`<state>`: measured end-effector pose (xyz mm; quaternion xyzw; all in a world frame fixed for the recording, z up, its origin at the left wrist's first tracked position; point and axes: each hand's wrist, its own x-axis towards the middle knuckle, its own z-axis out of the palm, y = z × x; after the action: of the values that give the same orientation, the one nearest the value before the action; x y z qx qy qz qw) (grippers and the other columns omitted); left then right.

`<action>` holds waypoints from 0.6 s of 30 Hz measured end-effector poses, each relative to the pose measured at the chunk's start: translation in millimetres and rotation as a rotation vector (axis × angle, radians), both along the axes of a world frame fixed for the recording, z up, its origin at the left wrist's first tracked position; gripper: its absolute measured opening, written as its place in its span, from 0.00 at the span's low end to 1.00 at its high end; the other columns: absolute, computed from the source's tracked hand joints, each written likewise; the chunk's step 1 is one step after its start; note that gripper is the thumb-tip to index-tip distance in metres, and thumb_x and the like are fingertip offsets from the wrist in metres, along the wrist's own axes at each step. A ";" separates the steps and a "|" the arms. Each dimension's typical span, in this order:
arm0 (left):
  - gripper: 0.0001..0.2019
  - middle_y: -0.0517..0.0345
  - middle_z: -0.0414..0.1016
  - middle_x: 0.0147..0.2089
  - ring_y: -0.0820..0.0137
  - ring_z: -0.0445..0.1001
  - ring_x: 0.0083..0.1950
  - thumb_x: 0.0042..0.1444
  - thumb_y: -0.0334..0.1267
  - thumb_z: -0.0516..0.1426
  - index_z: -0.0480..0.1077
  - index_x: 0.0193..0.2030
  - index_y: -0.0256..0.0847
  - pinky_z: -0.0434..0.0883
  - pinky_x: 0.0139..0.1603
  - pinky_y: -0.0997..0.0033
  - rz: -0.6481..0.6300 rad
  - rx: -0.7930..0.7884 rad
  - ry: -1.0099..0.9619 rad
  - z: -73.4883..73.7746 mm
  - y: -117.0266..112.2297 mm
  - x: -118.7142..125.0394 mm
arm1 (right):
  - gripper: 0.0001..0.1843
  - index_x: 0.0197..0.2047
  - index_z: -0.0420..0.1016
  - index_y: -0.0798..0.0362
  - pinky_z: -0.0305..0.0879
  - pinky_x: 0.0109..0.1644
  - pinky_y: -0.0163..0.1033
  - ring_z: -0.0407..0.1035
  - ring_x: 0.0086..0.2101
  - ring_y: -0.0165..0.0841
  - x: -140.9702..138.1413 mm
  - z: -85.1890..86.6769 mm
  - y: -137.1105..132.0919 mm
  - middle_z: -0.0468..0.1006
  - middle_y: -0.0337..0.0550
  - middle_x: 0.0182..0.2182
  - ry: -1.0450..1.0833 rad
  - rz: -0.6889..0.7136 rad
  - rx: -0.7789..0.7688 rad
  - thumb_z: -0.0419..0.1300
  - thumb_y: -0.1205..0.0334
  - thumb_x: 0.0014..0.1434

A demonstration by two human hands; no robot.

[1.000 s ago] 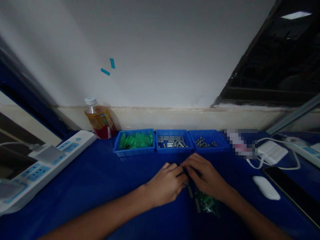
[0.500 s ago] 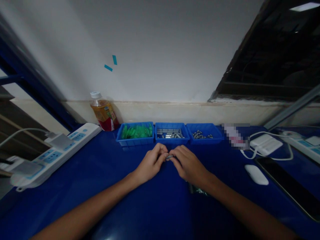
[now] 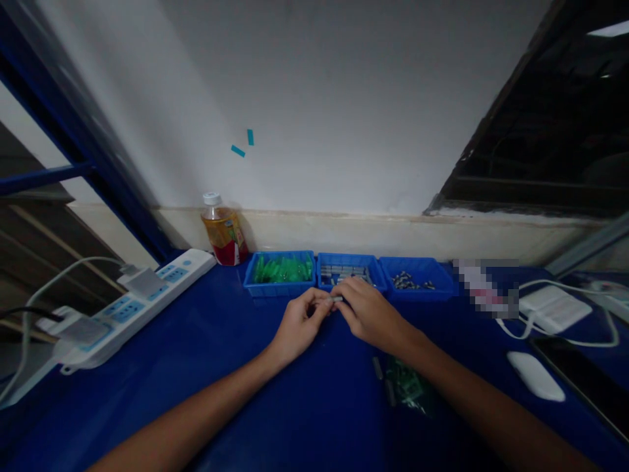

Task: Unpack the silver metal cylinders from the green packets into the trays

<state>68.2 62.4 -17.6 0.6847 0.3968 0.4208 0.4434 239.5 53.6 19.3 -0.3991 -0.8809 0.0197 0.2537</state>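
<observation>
Both hands meet over the blue tabletop, in front of the bins, around one small silver metal rod (image 3: 336,299). My left hand (image 3: 299,324) is closed, pinching the rod's left end between thumb and forefinger. My right hand (image 3: 371,313) is closed on its other end, fingers curled over it. Just behind them stands a blue bin of silver metal bars (image 3: 344,270), partly covered by the right fingers. A bin of green plastic pieces (image 3: 284,267) is to its left, and one of small metal fittings (image 3: 410,282) to its right.
By my right forearm lie a clear bag with green pieces (image 3: 411,387) and two metal bars (image 3: 377,368). A drink bottle (image 3: 225,235) and a power strip (image 3: 122,308) stand left. A white case (image 3: 535,375), phone (image 3: 580,387) and charger with cables (image 3: 555,308) lie right.
The view has shifted, so the bins and bottle appear further right and lower. Both hands still hold the metal rod, and the bag beside my right forearm shows more.
</observation>
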 end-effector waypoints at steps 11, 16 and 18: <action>0.22 0.47 0.60 0.64 0.58 0.59 0.61 0.62 0.40 0.50 0.57 0.63 0.43 0.61 0.57 0.51 -0.193 0.442 0.690 -7.2 -10.8 -3.7 | 0.10 0.41 0.78 0.57 0.59 0.40 0.34 0.70 0.38 0.36 32.1 25.2 102.8 0.77 0.50 0.37 -0.420 -0.324 -0.258 0.57 0.66 0.58; 0.21 0.47 0.60 0.64 0.57 0.58 0.62 0.63 0.36 0.47 0.57 0.63 0.42 0.59 0.57 0.50 -0.264 0.504 0.774 1.3 -16.7 2.8 | 0.09 0.37 0.79 0.55 0.56 0.34 0.33 0.72 0.35 0.35 19.1 20.7 104.2 0.80 0.48 0.33 -0.480 -0.231 -0.289 0.57 0.64 0.56; 0.20 0.47 0.62 0.62 0.58 0.61 0.60 0.63 0.35 0.46 0.59 0.61 0.41 0.60 0.56 0.53 -0.357 0.542 0.742 7.6 -24.4 10.5 | 0.08 0.35 0.79 0.55 0.55 0.33 0.33 0.72 0.34 0.35 14.5 16.9 104.2 0.80 0.49 0.32 -0.510 -0.200 -0.309 0.57 0.66 0.55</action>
<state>78.6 38.0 -10.1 0.9364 0.2808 0.1541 0.1435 253.9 157.8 36.2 -0.5097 -0.8591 0.0274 -0.0386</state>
